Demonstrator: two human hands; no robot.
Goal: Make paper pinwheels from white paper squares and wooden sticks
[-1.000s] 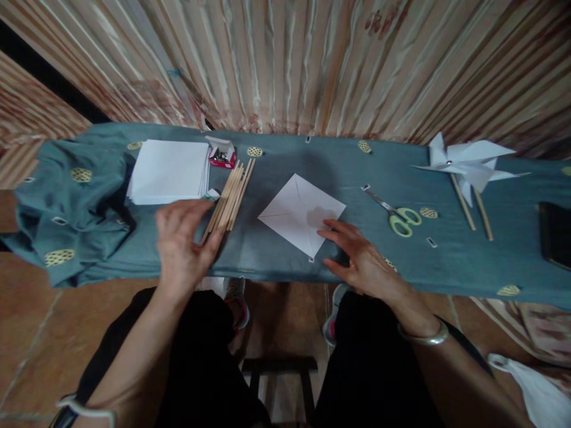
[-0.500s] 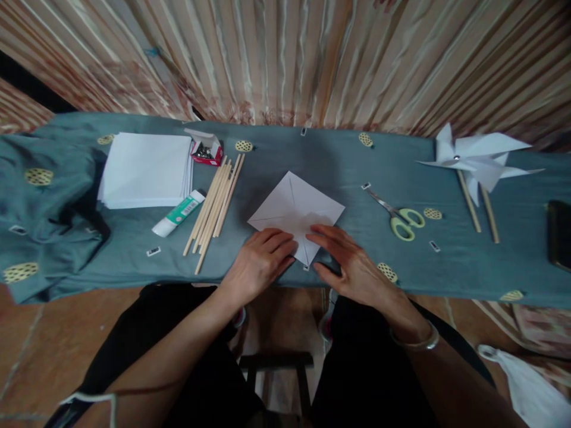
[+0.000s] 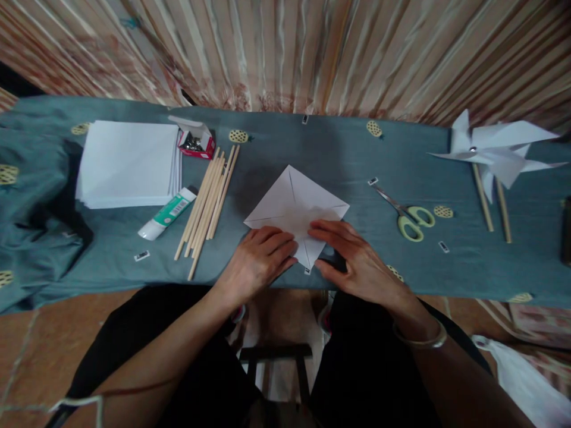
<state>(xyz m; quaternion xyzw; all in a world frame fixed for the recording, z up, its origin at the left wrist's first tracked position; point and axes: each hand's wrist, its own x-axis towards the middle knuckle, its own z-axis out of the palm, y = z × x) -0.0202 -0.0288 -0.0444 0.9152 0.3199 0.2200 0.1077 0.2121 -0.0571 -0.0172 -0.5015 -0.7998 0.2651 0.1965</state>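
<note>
Head: paper [image 3: 292, 199] under both hands [image 3: 261, 258] [image 3: 359, 261]

— Where is the camera sitting?

— It is riding on the person's head, looking forward and down across the lap onto a cloth-draped table [image 3: 312, 142], with a striped curtain [image 3: 285, 47] filling the top of the frame.

— How close is it getting?

— Close: the left hand [image 3: 261, 258] and right hand [image 3: 357, 261] are sitting low at centre, fingers [image 3: 276, 238] pointing away from the lens onto a white paper square [image 3: 294, 199]. Beyond the fingertips the tabletop is spanning the frame side to side; behind them the forearms are being cut off by the bottom edge.
</note>
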